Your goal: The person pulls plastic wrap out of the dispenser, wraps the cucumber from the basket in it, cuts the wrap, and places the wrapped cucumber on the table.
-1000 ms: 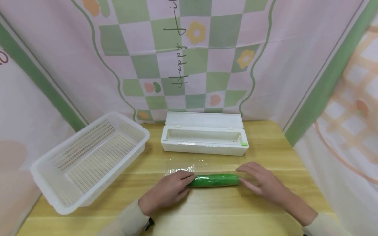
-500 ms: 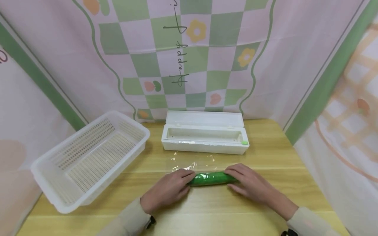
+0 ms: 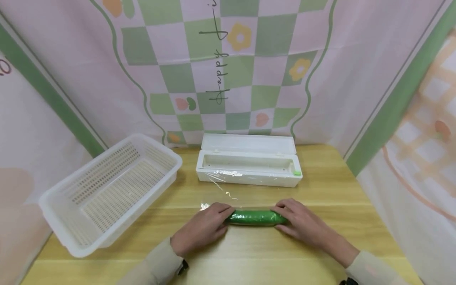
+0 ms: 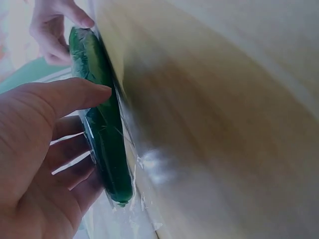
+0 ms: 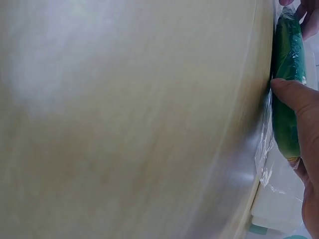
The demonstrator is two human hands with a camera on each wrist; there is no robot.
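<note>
A green cucumber [image 3: 253, 217] lies crosswise on the wooden table, with shiny cling film around it. My left hand [image 3: 204, 227] grips its left part; the left wrist view shows the thumb on the near side of the cucumber [image 4: 107, 144] and the fingers behind it. Toward the other end, my right hand [image 3: 304, 223] holds it between thumb and fingers, and these cover that tip in the head view. Clear cling film [image 3: 224, 192] stretches from the cucumber back to a long white dispenser box [image 3: 246, 180], whose lid stands open.
A white slotted plastic basket [image 3: 171, 177] stands at an angle on the left of the table [image 3: 249, 265]. The dispenser has a small green slider [image 3: 297, 173] at its right end. A patterned cloth [image 3: 270, 35] hangs behind the table.
My right hand has moved left from beside the cucumber's tip and taken hold of that end. My left hand stays nearly in place. Creases in the film now run up to the box.
</note>
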